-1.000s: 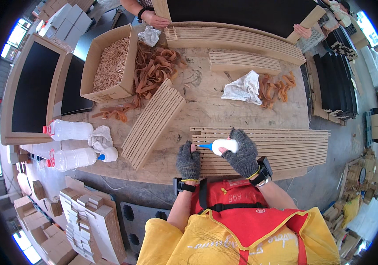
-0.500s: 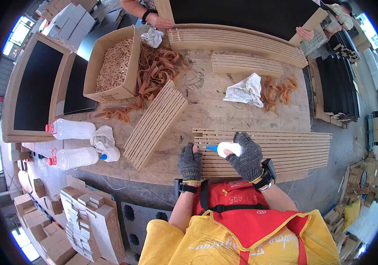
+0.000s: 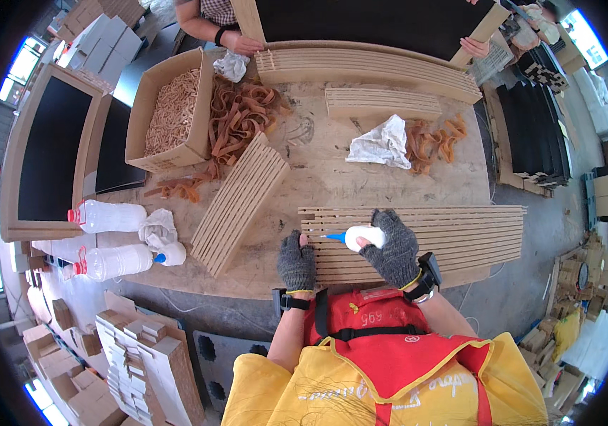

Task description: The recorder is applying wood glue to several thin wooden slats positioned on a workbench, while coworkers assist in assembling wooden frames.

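My right hand (image 3: pixel 395 248), in a dark grey fingerless knit glove, is wrapped round a white glue bottle (image 3: pixel 365 237). The bottle lies nearly level, its blue nozzle pointing left over a row of pale wooden slats (image 3: pixel 453 238) set side by side at the table's near edge. Small holes dot the slats' left end, close to the nozzle tip. My left hand (image 3: pixel 296 263), gloved alike, has its fingers closed against that left end. Its thumb tip shows beside the slats, and whatever its fingers grip is hidden.
A cardboard box (image 3: pixel 133 124) of wooden dowels stands far left beside brown curled strips (image 3: pixel 243 117). Another slat stack (image 3: pixel 236 209) lies slantwise. Clear jugs (image 3: pixel 112 216) with red caps stand left. White cloth (image 3: pixel 382 144) lies centre right. Across the table, a person's hands hold a black-panelled frame (image 3: pixel 368 25).
The whole view has shifted a little. Over the slats, the glue nozzle has moved slightly to the right, away from their left end. My left hand stays beside that end.
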### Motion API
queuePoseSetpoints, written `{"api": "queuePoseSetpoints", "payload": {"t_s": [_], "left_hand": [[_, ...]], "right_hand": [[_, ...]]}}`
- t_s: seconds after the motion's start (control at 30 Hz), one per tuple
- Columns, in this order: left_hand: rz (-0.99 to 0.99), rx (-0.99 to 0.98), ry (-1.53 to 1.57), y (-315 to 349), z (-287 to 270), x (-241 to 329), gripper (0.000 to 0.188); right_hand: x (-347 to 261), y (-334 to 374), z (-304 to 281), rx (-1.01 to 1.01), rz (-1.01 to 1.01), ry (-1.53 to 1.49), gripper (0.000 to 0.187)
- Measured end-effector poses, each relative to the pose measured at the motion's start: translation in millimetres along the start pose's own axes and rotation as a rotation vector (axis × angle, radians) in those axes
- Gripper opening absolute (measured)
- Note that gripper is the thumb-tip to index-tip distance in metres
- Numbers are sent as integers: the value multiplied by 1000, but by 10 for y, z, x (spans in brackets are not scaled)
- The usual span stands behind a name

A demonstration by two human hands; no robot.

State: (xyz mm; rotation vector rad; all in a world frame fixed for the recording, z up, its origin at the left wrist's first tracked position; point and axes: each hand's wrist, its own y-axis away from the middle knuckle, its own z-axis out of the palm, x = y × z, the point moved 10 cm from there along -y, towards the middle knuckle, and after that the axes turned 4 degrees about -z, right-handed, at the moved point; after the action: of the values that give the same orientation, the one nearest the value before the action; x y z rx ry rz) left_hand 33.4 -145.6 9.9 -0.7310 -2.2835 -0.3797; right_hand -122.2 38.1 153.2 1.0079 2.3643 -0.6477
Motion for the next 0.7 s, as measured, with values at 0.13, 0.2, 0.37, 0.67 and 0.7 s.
{"api": "queuePoseSetpoints", "payload": {"t_s": [0.13,0.2,0.37,0.67,0.7], "left_hand": [[6,-38,-16,3,25,-12,35],[17,-36,-19,30,8,13,35],[66,41,-22,8,9,-5,34],[-12,-47,17,-10,-1,109,36],[-13,-46,15,-12,-15,102,36]], "right_hand": [[109,53,4,-21,58,-29,50],[135,87,-6,-8,68,-31,51],[165,129,-48,21,129,-93,52],[359,223,34,114,227,-100,56],[349,175,9,142,218,-124,55]]}}
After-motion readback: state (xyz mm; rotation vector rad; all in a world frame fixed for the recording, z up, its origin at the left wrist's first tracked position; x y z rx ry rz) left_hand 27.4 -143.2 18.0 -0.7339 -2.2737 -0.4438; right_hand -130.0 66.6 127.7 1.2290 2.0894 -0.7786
